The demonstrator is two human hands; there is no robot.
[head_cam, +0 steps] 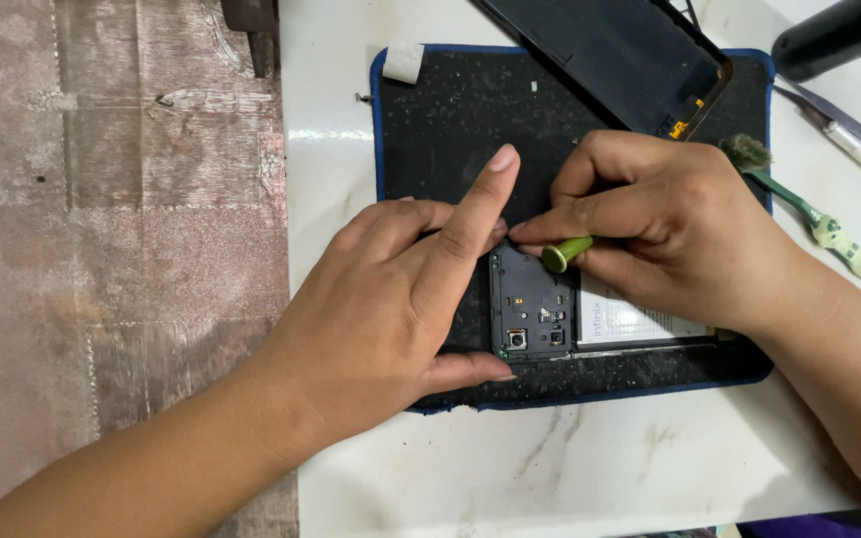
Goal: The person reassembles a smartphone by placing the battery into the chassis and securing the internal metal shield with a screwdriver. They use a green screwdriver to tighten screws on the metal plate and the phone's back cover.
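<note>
Centre frame, the opened black smartphone with exposed camera board [535, 314] lies on the black blue-edged mat [450, 120]. Left hand [391, 299] braces its end, fingers spread (index raised). Right hand [670, 224] fingers are clamped on a green-handled screwdriver [565, 252], steadying it.

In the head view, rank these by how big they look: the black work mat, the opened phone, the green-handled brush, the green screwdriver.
1. Black work mat, largest.
2. Opened phone, partly covered by the right hand.
3. Green-handled brush.
4. Green screwdriver; mostly hidden in that hand, so its rank is unsure.
</note>
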